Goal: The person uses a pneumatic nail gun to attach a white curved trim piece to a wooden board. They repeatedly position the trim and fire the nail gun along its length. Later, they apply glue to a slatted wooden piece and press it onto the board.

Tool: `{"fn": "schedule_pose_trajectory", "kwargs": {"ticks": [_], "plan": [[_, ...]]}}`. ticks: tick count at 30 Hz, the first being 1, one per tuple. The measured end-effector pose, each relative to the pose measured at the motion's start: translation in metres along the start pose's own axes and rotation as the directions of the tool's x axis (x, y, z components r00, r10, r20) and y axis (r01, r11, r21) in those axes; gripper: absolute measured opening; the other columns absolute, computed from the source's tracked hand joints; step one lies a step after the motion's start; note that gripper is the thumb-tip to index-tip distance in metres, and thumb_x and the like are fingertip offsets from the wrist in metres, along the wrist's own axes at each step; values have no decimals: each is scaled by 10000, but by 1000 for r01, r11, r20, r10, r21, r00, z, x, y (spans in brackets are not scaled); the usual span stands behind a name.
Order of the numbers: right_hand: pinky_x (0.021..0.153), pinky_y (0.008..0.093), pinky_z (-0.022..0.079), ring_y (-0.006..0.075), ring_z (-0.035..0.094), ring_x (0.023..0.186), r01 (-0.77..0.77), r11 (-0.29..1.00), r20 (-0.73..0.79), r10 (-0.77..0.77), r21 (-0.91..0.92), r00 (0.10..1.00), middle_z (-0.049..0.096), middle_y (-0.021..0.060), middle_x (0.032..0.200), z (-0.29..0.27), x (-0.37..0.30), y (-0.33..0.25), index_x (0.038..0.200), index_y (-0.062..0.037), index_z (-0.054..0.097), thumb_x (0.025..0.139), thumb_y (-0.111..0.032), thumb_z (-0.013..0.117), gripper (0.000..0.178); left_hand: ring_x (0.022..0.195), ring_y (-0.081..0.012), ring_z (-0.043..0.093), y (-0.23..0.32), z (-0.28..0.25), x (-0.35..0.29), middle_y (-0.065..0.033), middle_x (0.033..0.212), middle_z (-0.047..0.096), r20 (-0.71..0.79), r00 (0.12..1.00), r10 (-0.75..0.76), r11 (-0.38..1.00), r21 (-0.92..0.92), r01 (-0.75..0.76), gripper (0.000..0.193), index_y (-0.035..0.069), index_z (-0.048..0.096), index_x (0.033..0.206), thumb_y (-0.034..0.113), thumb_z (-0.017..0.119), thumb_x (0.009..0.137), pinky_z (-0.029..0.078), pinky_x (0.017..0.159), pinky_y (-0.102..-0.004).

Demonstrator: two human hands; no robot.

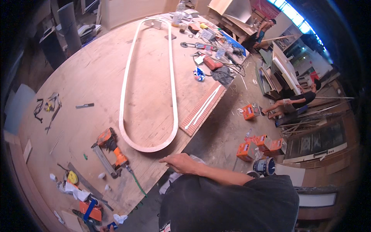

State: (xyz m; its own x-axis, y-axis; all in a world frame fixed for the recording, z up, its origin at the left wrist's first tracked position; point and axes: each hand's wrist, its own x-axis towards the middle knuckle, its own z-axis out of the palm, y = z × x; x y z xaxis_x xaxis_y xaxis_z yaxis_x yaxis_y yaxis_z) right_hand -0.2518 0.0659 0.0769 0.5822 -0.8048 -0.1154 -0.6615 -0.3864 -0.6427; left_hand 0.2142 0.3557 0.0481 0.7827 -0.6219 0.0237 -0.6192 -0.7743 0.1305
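Note:
My right hand (181, 163) reaches in from the right at the table's near edge, its index finger stretched out and the others partly hidden. I see nothing held in it. Just beyond lies the rounded end of a long oval frame (175, 92), a thin pale band standing on edge on the wooden table (96, 81). A ribbed brown strip panel (203, 110), with white lines of what looks like glue, lies along the table edge. What may be fingertips of my left hand (105, 229) barely show at the lower edge, beside a small blue object; their grip is unclear.
An orange nail gun (112, 149) with a green hose lies left of the oval frame. Tools, a red power tool (212, 63) and a bottle (178, 14) crowd the far right corner. Orange boxes (247, 150) and a paint can (264, 166) stand on the floor; two people are beyond.

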Motion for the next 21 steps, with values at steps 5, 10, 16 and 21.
{"fn": "schedule_pose_trajectory", "kwargs": {"ticks": [5,10,16,21], "plan": [[847,469,555,354,678,1023,42,998,-114,-36,49,993,691,128,1061,-12,-30,14,1240,-104,672,954,-193,679,299,927,-281,710,57,-65,-10,-112,1080,776,337,938,-78,947,-269,175,470,52,745,1217,253,869,810,556,860,-378],[905,441,552,349,681,1047,161,971,-100,-145,178,984,699,135,1088,-45,-49,23,1192,-69,696,932,-298,732,348,1112,-238,645,143,-58,-41,-177,1188,734,353,840,412,821,-544,-174,368,128,788,1200,310,816,882,485,1015,-367],[928,407,548,322,681,1080,266,926,-177,-224,267,958,723,133,1149,-91,-101,82,1210,-69,721,943,-332,737,375,908,-218,661,385,-22,-143,-120,932,682,272,512,815,417,-888,-192,135,-18,752,920,-30,776,788,505,844,-318],[883,409,561,333,714,983,129,961,-204,-80,244,976,748,129,1031,-142,-171,151,1082,-68,768,945,-297,728,270,931,-220,667,513,0,-225,-99,962,679,228,384,895,344,-900,-268,165,2,759,949,35,814,796,520,853,-331]]}}
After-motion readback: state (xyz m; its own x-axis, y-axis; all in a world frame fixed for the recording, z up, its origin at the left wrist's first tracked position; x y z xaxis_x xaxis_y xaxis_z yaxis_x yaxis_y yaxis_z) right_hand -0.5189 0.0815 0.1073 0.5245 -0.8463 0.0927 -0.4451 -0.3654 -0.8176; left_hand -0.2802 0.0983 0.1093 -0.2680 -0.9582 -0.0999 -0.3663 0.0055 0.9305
